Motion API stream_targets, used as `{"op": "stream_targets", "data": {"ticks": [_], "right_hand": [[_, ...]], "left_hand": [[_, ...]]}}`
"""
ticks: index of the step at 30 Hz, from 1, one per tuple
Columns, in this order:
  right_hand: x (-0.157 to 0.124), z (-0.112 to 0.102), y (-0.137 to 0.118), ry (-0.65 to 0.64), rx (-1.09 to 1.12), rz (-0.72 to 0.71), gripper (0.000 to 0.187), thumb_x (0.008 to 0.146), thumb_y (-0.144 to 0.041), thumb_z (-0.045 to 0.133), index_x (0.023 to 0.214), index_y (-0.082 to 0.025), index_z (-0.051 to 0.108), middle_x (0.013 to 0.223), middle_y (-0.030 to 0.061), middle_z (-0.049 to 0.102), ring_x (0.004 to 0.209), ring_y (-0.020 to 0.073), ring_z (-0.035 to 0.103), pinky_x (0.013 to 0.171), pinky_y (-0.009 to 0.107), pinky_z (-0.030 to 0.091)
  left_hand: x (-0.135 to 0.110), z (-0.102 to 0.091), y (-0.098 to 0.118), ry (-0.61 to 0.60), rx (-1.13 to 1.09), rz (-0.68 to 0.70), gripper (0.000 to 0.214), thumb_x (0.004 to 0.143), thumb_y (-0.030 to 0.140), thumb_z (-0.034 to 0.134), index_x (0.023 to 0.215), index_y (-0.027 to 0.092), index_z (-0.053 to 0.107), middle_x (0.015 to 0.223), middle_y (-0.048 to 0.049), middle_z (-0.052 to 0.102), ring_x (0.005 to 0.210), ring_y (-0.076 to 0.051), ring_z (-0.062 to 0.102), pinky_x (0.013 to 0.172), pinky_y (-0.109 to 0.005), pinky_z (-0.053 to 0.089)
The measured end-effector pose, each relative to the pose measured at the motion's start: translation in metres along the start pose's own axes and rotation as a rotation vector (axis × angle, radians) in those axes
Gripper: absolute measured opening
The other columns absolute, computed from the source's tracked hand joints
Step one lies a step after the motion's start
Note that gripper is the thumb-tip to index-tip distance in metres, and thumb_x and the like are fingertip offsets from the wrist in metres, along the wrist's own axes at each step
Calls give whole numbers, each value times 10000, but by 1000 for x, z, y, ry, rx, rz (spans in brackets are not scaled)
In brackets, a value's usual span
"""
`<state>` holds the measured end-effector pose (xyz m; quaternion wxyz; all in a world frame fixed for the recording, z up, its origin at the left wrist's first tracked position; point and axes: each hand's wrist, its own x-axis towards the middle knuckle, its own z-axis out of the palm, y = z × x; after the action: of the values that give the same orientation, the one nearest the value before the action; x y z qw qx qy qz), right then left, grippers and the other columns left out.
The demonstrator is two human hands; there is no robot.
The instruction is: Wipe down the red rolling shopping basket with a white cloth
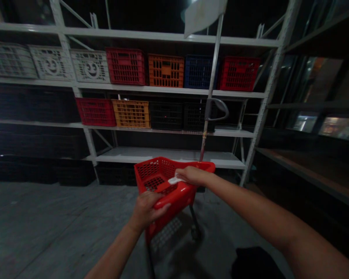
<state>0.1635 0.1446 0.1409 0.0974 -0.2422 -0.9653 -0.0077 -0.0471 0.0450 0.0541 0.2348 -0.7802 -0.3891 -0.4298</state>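
Note:
In front of me stands a small red shopping cart [174, 201] with a slotted plastic basket and dark legs on wheels. My left hand [147, 209] grips the near left end of its rim, the thumb lying along the top. Farther right, my right hand [190, 175] is closed on a white cloth [176, 180], pressed against the red rim. A metal pole [213, 77] with a pale flag [203, 15] and a grey loop handle [219, 109] rises at the cart's far right corner. The bottom of the basket shows no contents.
White metal shelving [168, 89] runs across the back. It holds white smiley crates [90, 68], red crates [126, 68], an orange crate [166, 71], a yellow crate [131, 114] and dark crates [166, 115]. More shelves [314, 178] stand close on the right. The floor [52, 228] is grey concrete.

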Motion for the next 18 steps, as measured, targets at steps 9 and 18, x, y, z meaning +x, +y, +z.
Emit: {"op": "stream_targets", "data": {"ticks": [9, 18], "right_hand": [[-20, -26, 61, 177, -180, 505, 282, 905, -254, 349, 956, -151, 607, 928, 116, 648, 858, 188, 579, 689, 239, 366], [-26, 35, 44, 307, -180, 631, 356, 939, -300, 264, 914, -174, 596, 815, 69, 664, 762, 160, 601, 662, 238, 358]], "left_hand": [[-5, -10, -25, 1, 0, -20, 215, 702, 373, 597, 735, 162, 618, 663, -24, 660, 610, -133, 607, 605, -247, 484], [-2, -16, -41, -78, -1, -157, 255, 711, 417, 534, 710, 173, 607, 665, -23, 640, 622, -131, 591, 610, -237, 476]]}}
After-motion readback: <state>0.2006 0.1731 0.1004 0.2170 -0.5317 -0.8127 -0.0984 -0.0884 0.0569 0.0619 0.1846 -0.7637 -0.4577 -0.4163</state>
